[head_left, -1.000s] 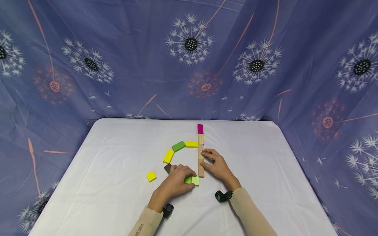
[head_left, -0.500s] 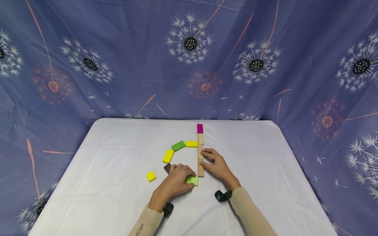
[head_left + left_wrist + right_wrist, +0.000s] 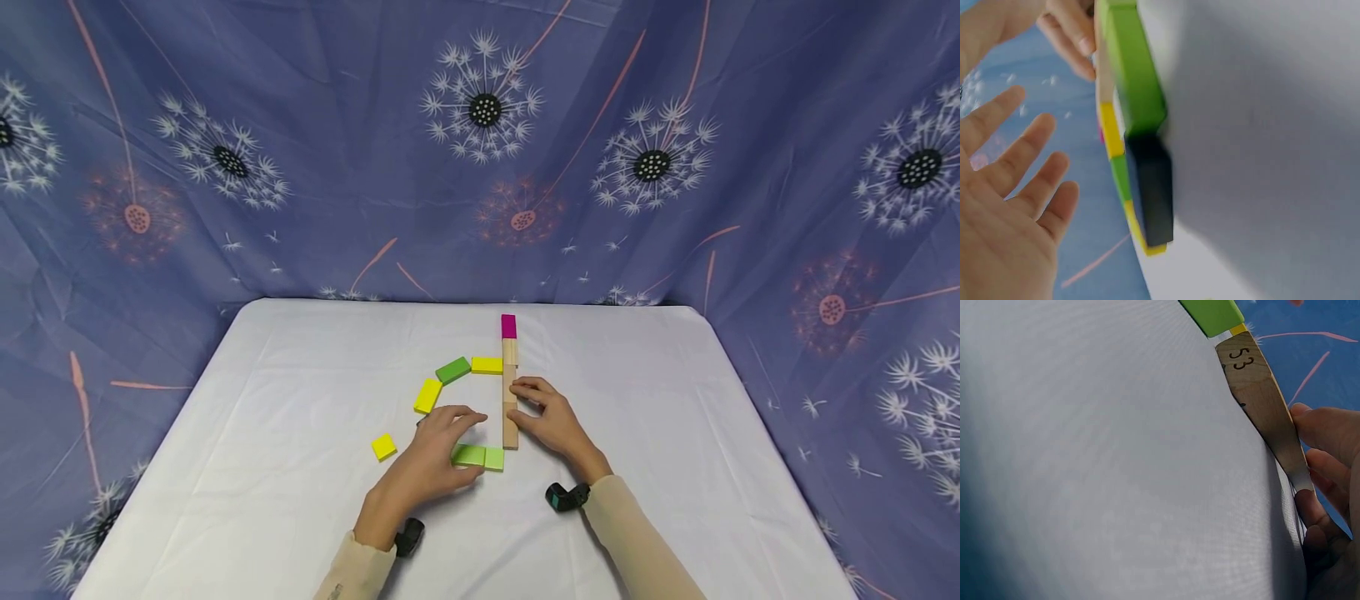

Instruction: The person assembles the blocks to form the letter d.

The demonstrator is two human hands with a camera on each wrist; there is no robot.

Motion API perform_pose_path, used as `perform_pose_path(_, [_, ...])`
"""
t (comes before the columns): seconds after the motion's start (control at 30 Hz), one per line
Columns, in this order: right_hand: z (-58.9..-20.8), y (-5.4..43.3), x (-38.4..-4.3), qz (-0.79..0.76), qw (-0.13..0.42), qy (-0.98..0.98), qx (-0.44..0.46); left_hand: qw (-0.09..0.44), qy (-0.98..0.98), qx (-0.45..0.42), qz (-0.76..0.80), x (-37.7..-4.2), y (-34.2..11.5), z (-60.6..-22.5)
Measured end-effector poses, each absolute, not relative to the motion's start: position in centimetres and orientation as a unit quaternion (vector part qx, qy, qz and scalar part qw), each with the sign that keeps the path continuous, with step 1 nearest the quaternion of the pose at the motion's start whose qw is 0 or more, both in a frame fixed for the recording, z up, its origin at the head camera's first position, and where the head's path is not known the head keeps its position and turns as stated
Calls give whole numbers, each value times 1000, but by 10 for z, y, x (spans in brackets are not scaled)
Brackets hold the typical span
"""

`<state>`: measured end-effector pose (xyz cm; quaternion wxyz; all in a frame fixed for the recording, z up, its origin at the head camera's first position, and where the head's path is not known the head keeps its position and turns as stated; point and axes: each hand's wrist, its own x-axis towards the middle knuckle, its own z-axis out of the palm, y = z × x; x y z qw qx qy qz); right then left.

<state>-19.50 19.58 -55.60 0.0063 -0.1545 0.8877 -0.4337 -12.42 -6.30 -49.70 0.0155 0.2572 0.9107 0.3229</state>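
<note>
My left hand [image 3: 423, 458] hovers around the near end of a green block [image 3: 469, 455], thumb and fingers spread with nothing between them. In the left wrist view its palm and straight fingers stand apart from that block and from a dark block [image 3: 1150, 187], which the hand mostly hides in the head view. A light green block [image 3: 494, 459] adjoins the green one. My right hand [image 3: 553, 423] rests its thumb and fingertips against the right side of a straight row of plain wooden blocks [image 3: 510, 427]. The nearest wooden block shows "53" on its end in the right wrist view.
A magenta block [image 3: 508, 327] tops the row. A yellow block [image 3: 487, 366], a dark green block [image 3: 453, 370] and another yellow block [image 3: 428, 396] curve leftward from it. A yellow piece [image 3: 384, 447] lies separately at left on the white tablecloth [image 3: 247, 467]. Patterned fabric [image 3: 337, 167] hangs behind.
My left hand has let go of the light green and green blocks and drawn back leftward, its fingers spreading. The blocks and my right hand have stayed in place.
</note>
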Motion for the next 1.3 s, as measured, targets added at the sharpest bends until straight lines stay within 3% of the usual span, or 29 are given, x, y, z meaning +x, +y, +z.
perform_pose_path(0.37, [-557, 197, -196, -439, 8, 884, -158, -82, 907, 229, 343, -113, -110, -482])
perform_pose_path(0.8, [-557, 196, -196, -434, -2, 886, -164, -117, 913, 151, 359, -110, -164, -490])
perform_pose_path(1.3, [-557, 197, -196, -438, 7, 885, -157, -14, 920, 95, 380, -108, -190, -512])
